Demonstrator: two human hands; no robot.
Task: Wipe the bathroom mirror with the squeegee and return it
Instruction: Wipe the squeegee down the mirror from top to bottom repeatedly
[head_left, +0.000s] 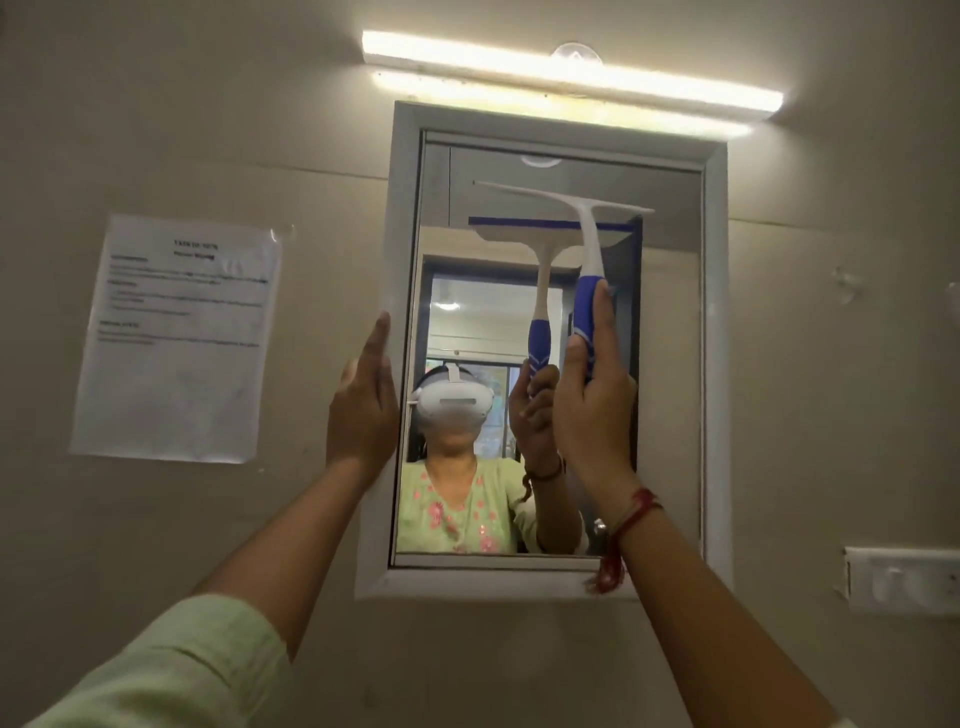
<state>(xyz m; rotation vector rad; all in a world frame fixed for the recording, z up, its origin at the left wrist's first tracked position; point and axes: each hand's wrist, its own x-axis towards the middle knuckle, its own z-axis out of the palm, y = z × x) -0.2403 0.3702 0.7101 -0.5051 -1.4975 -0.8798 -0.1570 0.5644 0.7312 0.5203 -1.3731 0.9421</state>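
Head view shows the squeegee (582, 218) high on the bathroom mirror (483, 322), its white blade bar lying across the upper right part of the glass and its blue-and-white handle hanging down into the right hand (592, 395), whose fingers are wrapped tight around the grip. The left hand (363, 405) is flat and empty, fingers together, resting against the left edge of the white mirror frame (714, 364).

Risks from here, as I judge them: the blade looks tilted, its left end higher than its right, so a downward pull could lift one end off the glass and leave streaks. Whether the rubber edge is pressed fully on the mirror I cannot tell, since blade and reflection overlap. With the handle held low, the head may twist and skip. Bracing on the frame edge could let fingers stray onto the glass and smear it.

Around the mirror is a plain beige wall. A lit tube light (571, 73) sits just above the frame, a printed notice (176, 338) is taped to the left, and a switch plate (904, 579) sits low at the far right.
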